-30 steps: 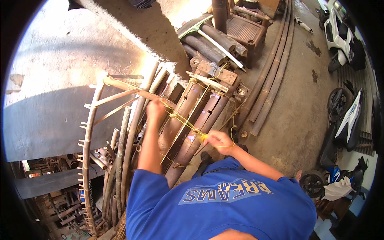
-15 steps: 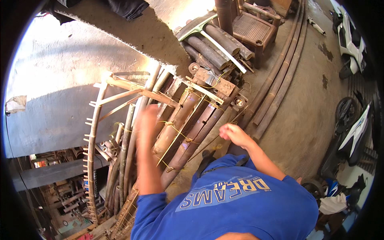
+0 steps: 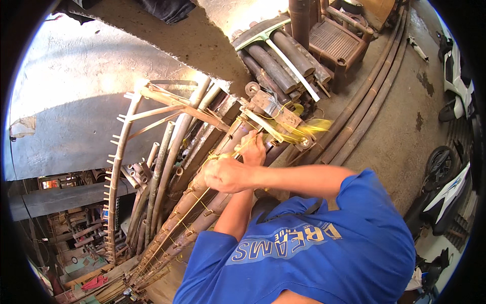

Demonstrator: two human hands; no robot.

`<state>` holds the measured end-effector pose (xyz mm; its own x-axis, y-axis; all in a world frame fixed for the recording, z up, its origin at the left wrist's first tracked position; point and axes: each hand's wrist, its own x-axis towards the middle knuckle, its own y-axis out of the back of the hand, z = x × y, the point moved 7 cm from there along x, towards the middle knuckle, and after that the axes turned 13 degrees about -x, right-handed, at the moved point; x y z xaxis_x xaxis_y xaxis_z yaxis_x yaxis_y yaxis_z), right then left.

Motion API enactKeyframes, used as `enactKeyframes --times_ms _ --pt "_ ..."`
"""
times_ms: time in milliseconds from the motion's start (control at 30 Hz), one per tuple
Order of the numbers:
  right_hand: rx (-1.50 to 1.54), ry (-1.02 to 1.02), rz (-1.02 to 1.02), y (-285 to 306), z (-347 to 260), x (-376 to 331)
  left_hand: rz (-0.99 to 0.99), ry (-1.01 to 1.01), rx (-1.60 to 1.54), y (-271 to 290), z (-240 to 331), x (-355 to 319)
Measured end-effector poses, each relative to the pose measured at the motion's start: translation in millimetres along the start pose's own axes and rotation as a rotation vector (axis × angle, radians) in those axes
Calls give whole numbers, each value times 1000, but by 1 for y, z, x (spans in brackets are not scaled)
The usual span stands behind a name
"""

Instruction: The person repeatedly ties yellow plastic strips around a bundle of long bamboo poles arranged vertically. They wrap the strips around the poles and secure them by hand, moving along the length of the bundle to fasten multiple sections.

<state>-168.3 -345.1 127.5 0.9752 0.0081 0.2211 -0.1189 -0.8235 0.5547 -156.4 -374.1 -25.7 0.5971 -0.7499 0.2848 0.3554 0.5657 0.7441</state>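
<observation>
Two thick bamboo poles point(image 3: 185, 206) lie side by side, with a thin split bamboo strip point(image 3: 174, 229) running along them and yellow twine point(image 3: 203, 203) tied across at intervals. My forearms cross over the poles. Near the far end, my left hand point(image 3: 252, 148) is closed, with a yellow strand at its fingers. Closer to me and to the left, my right hand point(image 3: 223, 175) makes a fist over the pole, yellow twine showing at its upper edge. My fingers hide the exact grip. Loose yellow twine point(image 3: 315, 127) fans out by the end crosspiece point(image 3: 277, 109).
A curved bamboo piece with pegs point(image 3: 117, 157) rises on the left, beside leaning poles point(image 3: 161, 172). Stacked bamboo point(image 3: 276, 68) and a bamboo chair point(image 3: 334, 43) stand beyond. Long poles point(image 3: 362, 91) curve along the floor at right, where a motorbike point(image 3: 445, 197) is parked.
Both hands, apart before, have come together over the poles, the right swinging left across the left forearm. Loose yellow twine now spreads over the far end. The view has shifted slightly.
</observation>
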Motion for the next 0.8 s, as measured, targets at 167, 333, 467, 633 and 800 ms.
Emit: enactKeyframes --times_ms 167,333,467,633,800 --pt "-772 -247 -309 50 101 36 -161 151 -292 -14 -14 12" --pt "1 -326 -209 82 149 28 -151 177 -242 -1 10 16" --pt "-179 -41 -120 108 40 -72 -108 -68 -257 1 14 10" --pt "-197 -145 35 -13 130 -203 -60 100 -120 -5 5 16" --pt "-63 -364 56 -1 124 -204 143 287 -805 39 3 144"
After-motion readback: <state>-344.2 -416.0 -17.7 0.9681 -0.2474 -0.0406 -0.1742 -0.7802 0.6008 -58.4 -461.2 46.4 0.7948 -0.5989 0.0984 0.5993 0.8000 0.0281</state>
